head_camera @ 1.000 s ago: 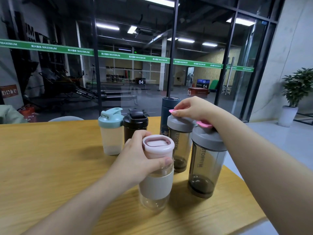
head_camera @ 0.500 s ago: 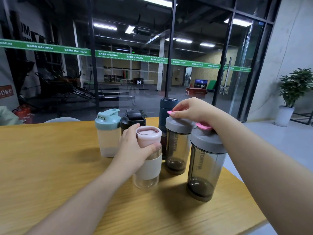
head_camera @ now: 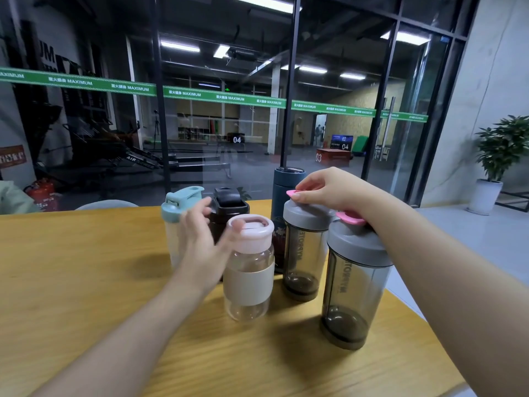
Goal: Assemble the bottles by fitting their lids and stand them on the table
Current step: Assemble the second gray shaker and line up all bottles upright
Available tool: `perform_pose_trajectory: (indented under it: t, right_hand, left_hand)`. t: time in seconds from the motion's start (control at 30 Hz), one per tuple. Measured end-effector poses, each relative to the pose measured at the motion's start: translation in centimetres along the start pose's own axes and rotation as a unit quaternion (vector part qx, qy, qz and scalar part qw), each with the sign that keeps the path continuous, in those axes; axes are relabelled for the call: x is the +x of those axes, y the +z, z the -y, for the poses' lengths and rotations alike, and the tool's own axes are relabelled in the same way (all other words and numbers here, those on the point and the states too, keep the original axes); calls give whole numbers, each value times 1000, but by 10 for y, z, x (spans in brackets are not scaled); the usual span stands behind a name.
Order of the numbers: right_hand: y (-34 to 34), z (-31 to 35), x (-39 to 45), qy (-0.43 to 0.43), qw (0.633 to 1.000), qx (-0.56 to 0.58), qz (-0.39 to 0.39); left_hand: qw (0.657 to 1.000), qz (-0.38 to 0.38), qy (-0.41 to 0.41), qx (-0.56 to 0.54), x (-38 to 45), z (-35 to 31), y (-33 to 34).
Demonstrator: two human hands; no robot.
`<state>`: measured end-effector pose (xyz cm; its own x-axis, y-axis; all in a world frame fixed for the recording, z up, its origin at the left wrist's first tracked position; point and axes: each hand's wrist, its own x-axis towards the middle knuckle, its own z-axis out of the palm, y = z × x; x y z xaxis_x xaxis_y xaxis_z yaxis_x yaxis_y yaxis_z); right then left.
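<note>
Head view: upright pink-lidded bottle [head_camera: 248, 270] stands just right of the spread, empty left hand [head_camera: 200, 242], thumb touching its lid; right hand [head_camera: 329, 187] pinches the far shaker's pink flap [head_camera: 293, 192].

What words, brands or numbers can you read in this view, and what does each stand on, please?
"MAXIMUM": green stripe across the glass, repeated; the characters before it are unreadable.
"04": small dark sign.
"03": red box.
"02", "04": blue board.
"AIR": rowing machine.
Shaker bottle lettering: sideways, unreadable.

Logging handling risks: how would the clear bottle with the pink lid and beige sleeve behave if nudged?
The clear pink-lidded bottle with beige sleeve looks empty, so probably light. Tall and narrow, it could tip. The sleeve likely aids grip.
</note>
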<state>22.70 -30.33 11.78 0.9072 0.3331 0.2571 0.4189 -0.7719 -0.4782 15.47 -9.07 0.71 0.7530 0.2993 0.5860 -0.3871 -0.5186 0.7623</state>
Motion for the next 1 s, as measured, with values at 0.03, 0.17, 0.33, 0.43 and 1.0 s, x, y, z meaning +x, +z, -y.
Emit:
perform_pose_trajectory:
  t: [0.03,0.17,0.33,0.43,1.0]
  right_hand:
    - [0,0,0,0,1000,2,-1]
    - [0,0,-1,-2,1000,4,1]
    - [0,0,-1,-5,1000,-1,2]
    - [0,1,-2,-4,1000,0,3]
    - [1,-1,2,-6,1000,3,1]
  left_hand:
    - [998,-46,32,-15,5,2,-4]
    - [969,-109,163,149,44,17,-25]
    - [857,119,190,465,84,17,-40]
    - [785,236,173,546,103,5,-37]
    - [788,396,149,447,143,-39,-17]
